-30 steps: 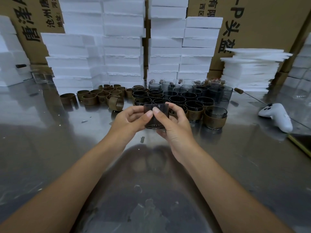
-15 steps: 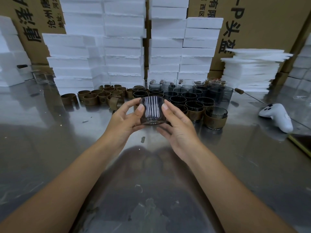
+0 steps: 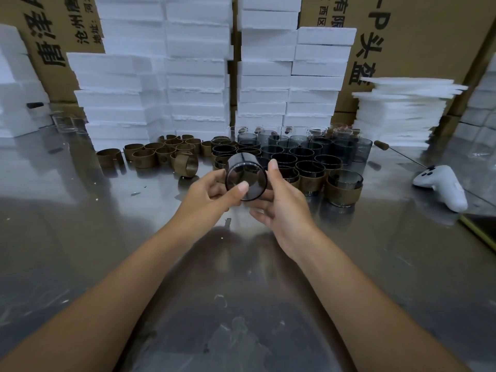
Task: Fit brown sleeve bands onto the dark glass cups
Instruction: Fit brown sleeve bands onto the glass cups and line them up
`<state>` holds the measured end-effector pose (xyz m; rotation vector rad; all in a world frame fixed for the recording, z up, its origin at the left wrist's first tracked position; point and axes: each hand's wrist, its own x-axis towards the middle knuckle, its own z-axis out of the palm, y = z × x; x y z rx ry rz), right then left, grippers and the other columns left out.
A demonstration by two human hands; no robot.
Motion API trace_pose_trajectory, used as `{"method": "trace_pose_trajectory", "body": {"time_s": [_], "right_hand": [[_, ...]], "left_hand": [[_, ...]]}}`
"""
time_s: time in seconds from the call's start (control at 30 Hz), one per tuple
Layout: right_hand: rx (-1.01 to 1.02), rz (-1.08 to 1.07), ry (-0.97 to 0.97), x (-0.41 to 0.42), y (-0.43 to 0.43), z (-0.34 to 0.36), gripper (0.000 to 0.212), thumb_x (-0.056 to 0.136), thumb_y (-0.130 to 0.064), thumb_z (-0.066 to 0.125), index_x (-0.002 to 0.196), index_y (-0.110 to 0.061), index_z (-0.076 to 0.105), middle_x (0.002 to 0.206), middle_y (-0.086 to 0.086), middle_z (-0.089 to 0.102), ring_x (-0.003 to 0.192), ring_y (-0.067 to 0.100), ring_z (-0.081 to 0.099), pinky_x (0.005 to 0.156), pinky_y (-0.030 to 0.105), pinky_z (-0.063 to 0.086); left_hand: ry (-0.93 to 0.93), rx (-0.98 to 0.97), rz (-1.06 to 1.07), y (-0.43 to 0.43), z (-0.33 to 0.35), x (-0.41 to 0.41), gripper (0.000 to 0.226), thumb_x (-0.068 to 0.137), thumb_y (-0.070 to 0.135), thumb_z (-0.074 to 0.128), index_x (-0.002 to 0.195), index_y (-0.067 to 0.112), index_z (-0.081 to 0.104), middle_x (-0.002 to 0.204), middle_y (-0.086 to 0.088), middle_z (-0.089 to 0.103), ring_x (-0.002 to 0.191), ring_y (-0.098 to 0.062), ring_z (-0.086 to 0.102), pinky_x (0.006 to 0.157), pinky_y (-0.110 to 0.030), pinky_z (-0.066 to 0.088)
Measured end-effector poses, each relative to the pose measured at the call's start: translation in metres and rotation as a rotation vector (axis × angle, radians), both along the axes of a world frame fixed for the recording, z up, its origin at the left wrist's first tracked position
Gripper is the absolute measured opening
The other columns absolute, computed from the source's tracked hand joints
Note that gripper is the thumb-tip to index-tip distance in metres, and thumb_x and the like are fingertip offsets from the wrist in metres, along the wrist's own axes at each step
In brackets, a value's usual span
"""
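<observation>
Now the person held one dark glass cup (image 3: pixel 248 171) in the air between both hands, above the steel table (image 3: pixel 107 237) and just before the rows of cups. It was tipped on its side, so one round end faced the camera; whether this end was the mouth or the bottom, I could not tell. No band was on it.

The left hand (image 3: pixel 206 194) gripped the cup from the left, with the thumb lying across the round end and the other fingers curled behind. The right hand (image 3: pixel 284 210) took it from the right, the index finger bent along the wall and the remaining fingers loosely curved under it.

The loose brown bands (image 3: pixel 161 154) stood well apart to the left, and none was in either hand. The banded cups (image 3: pixel 343 190) stood at the front right, with the bare cups (image 3: pixel 295 154) behind them.

To do this step well, I think one hand should keep the cup by its wall alone and the other should fetch a band. The band is probably best pushed on squarely from one end, not tilted, so it does not jam. Glass is slippery, so a firm hold over the table seems wise.
</observation>
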<state>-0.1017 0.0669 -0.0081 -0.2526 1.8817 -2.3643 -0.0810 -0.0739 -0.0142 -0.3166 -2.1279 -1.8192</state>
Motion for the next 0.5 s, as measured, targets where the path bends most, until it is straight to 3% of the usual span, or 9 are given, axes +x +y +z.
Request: {"method": "trace_pose_trajectory", "body": {"time_s": [0.07, 0.13, 0.2, 0.3, 0.5], "right_hand": [[0.034, 0.026, 0.053, 0.004, -0.002, 0.0, 0.032, 0.087, -0.056, 0.055, 0.101, -0.031, 0.069, 0.08, -0.01, 0.074, 0.074, 0.004, 0.071, 0.077, 0.03, 0.051], [0.06, 0.038, 0.082, 0.005, -0.003, -0.002, 0.037, 0.083, -0.051, 0.064, 0.115, -0.033, 0.061, 0.093, -0.014, 0.072, 0.089, 0.006, 0.07, 0.076, 0.028, 0.05], [0.077, 0.034, 0.105, 0.006, -0.004, -0.003, 0.037, 0.082, -0.044, 0.069, 0.114, -0.039, 0.053, 0.101, -0.014, 0.068, 0.099, 0.007, 0.067, 0.073, 0.024, 0.05], [0.074, -0.014, 0.105, 0.005, -0.004, -0.004, 0.031, 0.082, -0.038, 0.071, 0.106, -0.04, 0.051, 0.099, -0.011, 0.07, 0.097, 0.005, 0.067, 0.074, 0.021, 0.051], [0.02, -0.071, -0.028, 0.001, -0.006, -0.004, 0.047, 0.087, -0.041, 0.066, 0.123, -0.011, 0.062, 0.114, 0.004, 0.07, 0.103, 0.015, 0.067, 0.088, 0.029, 0.051]], "left_hand": [[-0.05, 0.031, 0.031, -0.001, 0.001, 0.0, 0.053, 0.068, 0.05, 0.062, 0.112, 0.021, 0.063, 0.097, -0.002, 0.073, 0.084, -0.008, 0.069, 0.078, -0.025, 0.053], [-0.098, 0.077, 0.041, -0.001, 0.002, 0.0, 0.056, 0.069, 0.052, 0.061, 0.111, 0.016, 0.065, 0.095, -0.004, 0.074, 0.087, -0.014, 0.07, 0.082, -0.03, 0.053], [-0.126, 0.094, 0.038, -0.002, 0.002, -0.001, 0.056, 0.069, 0.054, 0.06, 0.108, 0.015, 0.066, 0.089, -0.002, 0.074, 0.087, -0.015, 0.069, 0.08, -0.029, 0.053], [-0.134, 0.085, 0.023, -0.002, 0.001, -0.003, 0.057, 0.064, 0.059, 0.061, 0.102, 0.017, 0.067, 0.08, 0.003, 0.074, 0.08, -0.011, 0.069, 0.074, -0.026, 0.05], [-0.219, 0.017, -0.005, -0.004, -0.002, -0.011, 0.056, 0.07, 0.071, 0.047, 0.093, 0.024, 0.068, 0.086, 0.0, 0.075, 0.081, -0.01, 0.069, 0.074, -0.028, 0.048]]}}
